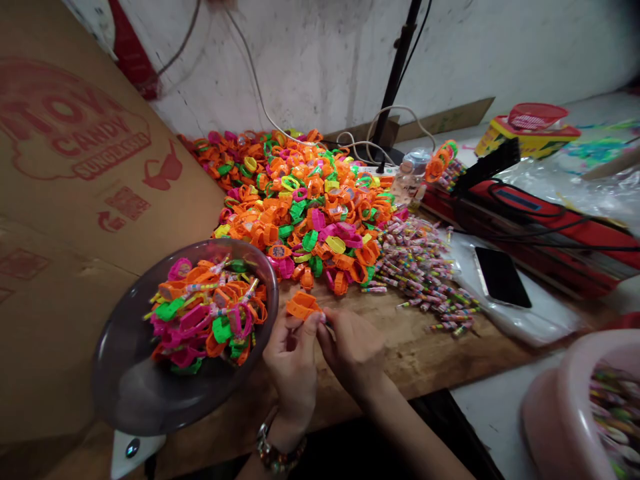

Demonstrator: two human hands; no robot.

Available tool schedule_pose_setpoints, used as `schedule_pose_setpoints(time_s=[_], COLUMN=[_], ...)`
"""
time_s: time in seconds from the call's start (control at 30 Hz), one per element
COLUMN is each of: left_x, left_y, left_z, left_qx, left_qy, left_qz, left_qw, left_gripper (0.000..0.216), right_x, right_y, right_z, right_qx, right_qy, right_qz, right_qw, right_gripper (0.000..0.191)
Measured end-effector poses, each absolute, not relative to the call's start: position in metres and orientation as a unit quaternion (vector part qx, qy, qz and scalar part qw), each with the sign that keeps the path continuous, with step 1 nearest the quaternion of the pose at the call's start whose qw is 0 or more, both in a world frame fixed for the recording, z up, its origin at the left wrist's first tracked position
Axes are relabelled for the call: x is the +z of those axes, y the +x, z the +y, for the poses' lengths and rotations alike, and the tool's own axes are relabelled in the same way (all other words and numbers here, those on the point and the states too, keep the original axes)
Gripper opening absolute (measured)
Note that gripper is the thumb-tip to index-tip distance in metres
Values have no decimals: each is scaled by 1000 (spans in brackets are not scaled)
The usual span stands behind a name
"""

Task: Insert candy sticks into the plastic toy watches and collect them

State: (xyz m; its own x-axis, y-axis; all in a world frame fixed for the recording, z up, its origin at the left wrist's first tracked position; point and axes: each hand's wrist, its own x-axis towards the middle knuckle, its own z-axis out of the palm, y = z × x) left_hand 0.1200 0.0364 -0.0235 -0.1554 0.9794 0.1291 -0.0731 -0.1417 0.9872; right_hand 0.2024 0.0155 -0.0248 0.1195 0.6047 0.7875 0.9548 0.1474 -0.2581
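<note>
The orange toy (303, 305) sits just right of the bowl (125, 373), lifted a little off the wooden board (425, 347) and pinched between both hands. The left hand (293, 363) is curled nearly closed, thumb and forefinger gripping the toy's near edge. The right hand (353, 350) has its fingertips drawn tight together against the same edge. Something small and pale shows at them, but I cannot tell whether it is held there.

The grip is the weak spot, I think. Both hands hold only by the fingertips on a thin rim of smooth plastic, so a small twist or squeeze could make the toy spring out. It could then land in the heap of toys (300, 200) behind the bowl and be lost among many pieces of the same colour.

The bowl itself looks risky. It stands at the near left corner of the board, full and heaped, with the left wrist close to its rim. A nudge could tip it or spill pieces off the edge.

The candy sticks (420, 273) lie loose to the right of the bowl, beyond the hands. A sweep of the right forearm could roll them toward the phone (500, 277) or off the board.
</note>
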Motion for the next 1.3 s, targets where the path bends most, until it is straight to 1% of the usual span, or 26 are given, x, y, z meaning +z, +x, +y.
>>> schedule_pose_setpoints(time_s=[0.03, 0.07, 0.1, 0.13, 0.17, 0.2, 0.23, 0.27, 0.3, 0.33, 0.4, 0.43, 0.47, 0.6, 0.63, 0.7, 0.77, 0.83, 0.9, 0.97, 1.0, 1.07, 1.13, 1.17, 1.23, 1.3], left_x=[-20, -14, -6, 4, 14, 24, 33, 39, 43, 43, 31, 21, 9, -36, -44, -53, -58, -59, -55, -45, -39, -25, -11, -6, -1, 0], left_y=[114, 105, 95, 83, 70, 59, 50, 46, 46, 52, 76, 93, 110, 155, 157, 155, 149, 145, 144, 144, 143, 142, 140, 138, 136, 133], left_z=[41, 48, 55, 62, 68, 73, 75, 75, 74, 72, 70, 72, 77, 112, 120, 127, 124, 113, 99, 84, 78, 68, 62, 60, 57, 55], left_qx=[591, 596, 592, 582, 558, 495, 434, 384, 345, 327, 320, 318, 300, 310, 322, 354, 385, 408, 422, 434, 441, 446, 433, 426, 424, 438], left_qy=[498, 523, 551, 580, 613, 653, 676, 688, 695, 702, 729, 747, 753, 718, 709, 691, 667, 626, 570, 518, 494, 438, 386, 369, 368, 381], left_qz=[496, 512, 529, 545, 554, 573, 592, 607, 617, 619, 602, 584, 572, 581, 577, 555, 521, 494, 478, 467, 460, 435, 401, 385, 368, 367], left_qw=[396, 331, 257, 168, 72, -6, -69, -109, -131, -130, -54, 24, 128, 223, 245, 299, 367, 445, 519, 570, 591, 647, 709, 731, 742, 727], left_gripper=[20, 21, 21, 22, 24, 27, 32, 36, 39, 39, 30, 26, 26, 16, 14, 11, 11, 19, 29, 36, 39, 49, 56, 56, 50, 46], right_x=[-27, -30, -34, -39, -46, -54, -62, -70, -78, -84, -94, -97, -99, -102, -102, -100, -94, -83, -67, -50, -42, -30, -21, -18, -13, -10], right_y=[203, 206, 212, 220, 230, 242, 254, 266, 277, 287, 300, 303, 306, 313, 314, 313, 306, 296, 283, 273, 269, 264, 261, 260, 256, 252], right_z=[18, 21, 24, 26, 28, 29, 30, 30, 31, 31, 31, 32, 33, 32, 31, 25, 18, 12, 6, 2, 1, -2, -5, -7, -9, -11], right_qx=[-187, -163, -140, -120, -98, -75, -51, -28, -12, -1, 9, 13, 18, 41, 52, 82, 115, 170, 267, 370, 409, 444, 436, 414, 345, 267], right_qy=[-616, -618, -629, -652, -688, -730, -770, -799, -816, -824, -822, -820, -817, -794, -783, -752, -722, -682, -613, -534, -507, -492, -494, -503, -534, -573], right_qz=[-636, -642, -648, -648, -638, -619, -594, -570, -552, -543, -541, -541, -539, -529, -528, -522, -514, -491, -430, -348, -317, -295, -292, -294, -308, -336], right_qw=[426, 423, 407, 376, 331, 279, 228, 189, 169, 162, 177, 189, 203, 295, 326, 393, 449, 515, 607, 676, 689, 688, 693, 700, 708, 698], right_gripper=[20, 23, 33, 45, 53, 53, 43, 32, 26, 27, 30, 29, 26, 9, 7, 13, 25, 37, 45, 41, 36, 28, 24, 22, 18, 16])
